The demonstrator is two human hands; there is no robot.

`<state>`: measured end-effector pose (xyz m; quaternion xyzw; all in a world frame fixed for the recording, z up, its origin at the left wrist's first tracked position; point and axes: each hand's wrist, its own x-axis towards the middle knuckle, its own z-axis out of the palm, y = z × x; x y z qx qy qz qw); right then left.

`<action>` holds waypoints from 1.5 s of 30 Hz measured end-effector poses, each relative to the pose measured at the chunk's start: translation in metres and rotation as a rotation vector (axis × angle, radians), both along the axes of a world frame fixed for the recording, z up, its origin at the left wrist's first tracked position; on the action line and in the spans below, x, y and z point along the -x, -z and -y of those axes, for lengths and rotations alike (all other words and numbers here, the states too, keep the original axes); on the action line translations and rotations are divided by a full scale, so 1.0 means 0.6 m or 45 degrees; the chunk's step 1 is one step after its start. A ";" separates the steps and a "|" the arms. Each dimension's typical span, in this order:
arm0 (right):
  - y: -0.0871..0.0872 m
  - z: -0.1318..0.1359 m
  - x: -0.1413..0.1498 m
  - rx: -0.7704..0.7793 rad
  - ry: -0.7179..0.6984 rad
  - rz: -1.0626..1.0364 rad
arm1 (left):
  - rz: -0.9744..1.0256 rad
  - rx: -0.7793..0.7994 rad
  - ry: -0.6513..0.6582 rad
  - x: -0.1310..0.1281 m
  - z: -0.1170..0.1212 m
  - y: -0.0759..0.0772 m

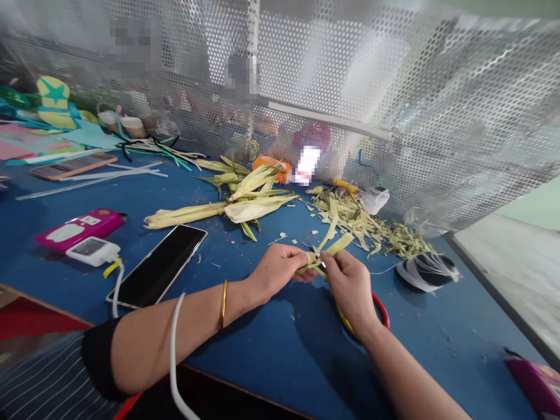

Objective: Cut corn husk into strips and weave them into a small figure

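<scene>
Strips of pale green corn husk (342,244) are pinched between my two hands above the blue table. My left hand (280,267) is closed with thumb and fingers on a folded, looped part of the husk. Close beside it, my right hand (350,286) is closed, thumb against fingers, on the same husk, and one strip end sticks up between the hands. Behind my right wrist show the red and yellow handles of scissors (381,309); the rest of them is hidden, and I cannot tell if the hand touches them.
Whole corn husks (262,207) lie beyond my hands, and husk scraps (350,216) are heaped against the perforated metal screen (324,64). A spool of white thread (424,273) stands right. A phone (160,265), magenta pouch (81,228) and white cable (175,350) are left.
</scene>
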<state>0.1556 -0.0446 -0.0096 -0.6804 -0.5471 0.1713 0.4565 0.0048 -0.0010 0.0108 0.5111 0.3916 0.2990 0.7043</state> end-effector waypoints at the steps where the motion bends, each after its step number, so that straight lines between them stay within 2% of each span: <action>1: 0.002 -0.003 0.000 0.031 -0.018 -0.033 | -0.001 -0.006 -0.003 0.000 0.000 -0.002; 7: 0.004 -0.005 0.004 0.154 -0.047 -0.170 | 0.026 -0.023 0.024 -0.003 0.003 -0.006; 15: -0.006 -0.003 0.017 0.196 -0.059 -0.431 | -0.006 -0.021 -0.177 -0.002 -0.007 0.005; 20: -0.005 0.012 0.025 0.124 -0.198 -0.552 | 0.048 0.018 -0.333 0.007 -0.023 -0.002; 23: -0.004 0.022 0.029 0.028 -0.356 -0.418 | 0.084 0.046 -0.374 0.008 -0.027 -0.002; 27: -0.010 0.027 0.026 -0.087 -0.609 -0.001 | 0.094 0.074 -0.374 0.005 -0.026 0.000; 30: -0.018 0.028 0.020 -0.204 -0.700 0.248 | 0.049 0.049 -0.351 0.003 -0.024 0.002; 32: -0.022 0.028 0.014 -0.312 -0.666 0.417 | 0.008 0.005 -0.297 0.001 -0.021 0.004; 35: -0.025 0.024 0.002 -0.480 -0.428 0.681 | -0.033 -0.009 -0.182 0.000 -0.014 0.008; 37: -0.025 0.018 -0.005 -0.501 -0.302 0.733 | -0.041 0.002 -0.086 -0.001 -0.010 0.009; 39: -0.023 0.011 -0.012 -0.398 -0.280 0.672 | -0.062 0.008 -0.022 -0.001 -0.007 0.008; 43: -0.015 0.002 -0.016 -0.064 -0.228 0.493 | -0.096 0.015 0.026 -0.001 -0.006 0.002; 45: -0.011 0.001 -0.015 0.008 -0.166 0.461 | -0.085 0.009 0.047 -0.001 -0.007 0.001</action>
